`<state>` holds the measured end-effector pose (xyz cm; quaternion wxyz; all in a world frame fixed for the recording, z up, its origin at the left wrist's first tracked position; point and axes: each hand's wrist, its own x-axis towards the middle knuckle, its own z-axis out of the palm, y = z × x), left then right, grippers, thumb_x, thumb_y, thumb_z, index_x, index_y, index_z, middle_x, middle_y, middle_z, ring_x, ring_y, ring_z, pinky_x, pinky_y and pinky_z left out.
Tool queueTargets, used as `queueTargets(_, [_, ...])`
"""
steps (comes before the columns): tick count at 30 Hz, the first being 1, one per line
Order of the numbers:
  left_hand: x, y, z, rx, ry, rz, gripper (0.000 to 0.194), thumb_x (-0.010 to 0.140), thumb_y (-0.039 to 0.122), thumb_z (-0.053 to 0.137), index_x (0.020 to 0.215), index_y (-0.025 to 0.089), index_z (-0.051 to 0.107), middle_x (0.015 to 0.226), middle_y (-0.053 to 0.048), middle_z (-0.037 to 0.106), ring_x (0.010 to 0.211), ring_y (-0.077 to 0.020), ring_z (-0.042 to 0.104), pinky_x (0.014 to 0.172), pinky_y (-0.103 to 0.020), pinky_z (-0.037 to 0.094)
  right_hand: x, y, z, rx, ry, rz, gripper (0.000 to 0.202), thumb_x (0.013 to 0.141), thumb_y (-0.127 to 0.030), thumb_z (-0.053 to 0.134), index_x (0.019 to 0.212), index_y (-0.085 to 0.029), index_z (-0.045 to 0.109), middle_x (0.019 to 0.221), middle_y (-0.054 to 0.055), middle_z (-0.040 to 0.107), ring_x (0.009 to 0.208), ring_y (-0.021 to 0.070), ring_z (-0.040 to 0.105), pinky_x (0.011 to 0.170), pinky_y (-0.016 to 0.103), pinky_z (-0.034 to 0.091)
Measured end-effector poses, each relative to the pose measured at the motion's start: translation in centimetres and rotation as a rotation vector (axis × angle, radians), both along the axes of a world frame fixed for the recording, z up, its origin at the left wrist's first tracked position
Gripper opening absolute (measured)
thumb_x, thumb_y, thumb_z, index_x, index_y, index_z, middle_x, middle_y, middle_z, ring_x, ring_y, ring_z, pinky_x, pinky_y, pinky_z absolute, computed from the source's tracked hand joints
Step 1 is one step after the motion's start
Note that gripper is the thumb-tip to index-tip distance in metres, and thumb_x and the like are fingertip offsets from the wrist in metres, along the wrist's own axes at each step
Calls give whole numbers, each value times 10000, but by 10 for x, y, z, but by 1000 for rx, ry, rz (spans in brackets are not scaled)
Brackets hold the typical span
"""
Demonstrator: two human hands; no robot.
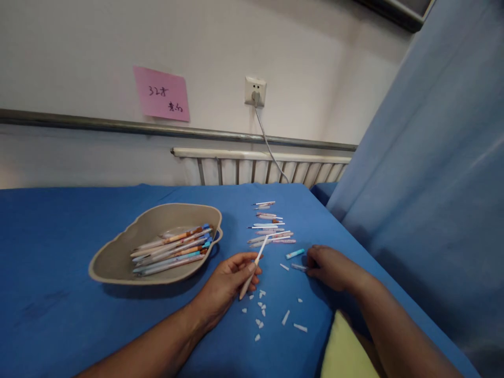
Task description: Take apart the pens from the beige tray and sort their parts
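Note:
My left hand (230, 281) is closed on a partly assembled pen (262, 250), a beige grip with a white refill standing out of its upper end. Farther right, my right hand (333, 266) has its fingertips on one end of a clear plastic pen piece (298, 267) lying on the blue cloth. Just beyond it lies a turquoise pen piece (294, 254). A short white tube (284, 266) rests to its left. Past my hands, loose pen parts and refills (271, 226) lie in rough rows. Small white tips (263, 306) are scattered nearer to me.
A beige basin (118, 262) with several pens (173, 249) stands at left on the blue cloth (59, 226). A white rail (236, 154) and a plugged-in cable (268, 144) are along the wall. A blue curtain (433, 173) hangs at right.

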<state>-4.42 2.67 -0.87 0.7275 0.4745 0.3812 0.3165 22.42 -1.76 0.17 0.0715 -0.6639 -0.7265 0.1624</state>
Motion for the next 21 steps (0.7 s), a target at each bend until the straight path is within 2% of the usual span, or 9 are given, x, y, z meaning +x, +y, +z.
queueTargets(3, [0, -1, -1, 2, -2, 12, 404, 701, 360, 727, 1020, 137, 621, 783, -40, 646, 568, -97, 554, 544, -220, 439, -4, 1, 1, 19, 147, -16, 60, 766, -246, 590, 756, -191, 567, 737, 20, 617, 672, 154, 518, 601, 255, 338])
queueTargets(7, [0, 0, -4, 31, 32, 7, 412, 694, 374, 721, 1016, 135, 629, 757, -34, 641, 519, -90, 534, 473, -203, 388, -11, 4, 7, 115, 621, -68, 209, 843, -387, 511, 764, -194, 519, 625, -26, 530, 588, 124, 491, 565, 239, 371])
queueTargets(10, [0, 0, -4, 70, 66, -27, 410, 706, 390, 705, 1023, 140, 636, 729, -20, 627, 492, -80, 498, 445, -194, 361, -19, 6, 13, 227, 882, -163, 306, 829, -483, 519, 743, -189, 523, 579, -36, 475, 538, 111, 446, 524, 234, 366])
queueTargets(14, [0, -3, -3, 138, 107, -62, 398, 716, 392, 693, 1023, 143, 645, 724, -14, 610, 515, -81, 477, 430, -181, 346, -27, 7, 13, 271, 976, -224, 341, 791, -522, 560, 719, -190, 527, 555, -37, 456, 513, 106, 410, 499, 234, 341])
queueTargets(21, [-1, -6, -4, 188, 142, -132, 439, 733, 425, 667, 1069, 145, 632, 741, -15, 597, 516, -79, 463, 418, -178, 345, -31, 5, 15, 274, 933, -234, 365, 766, -544, 577, 690, -188, 546, 545, -38, 455, 516, 111, 417, 509, 239, 343])
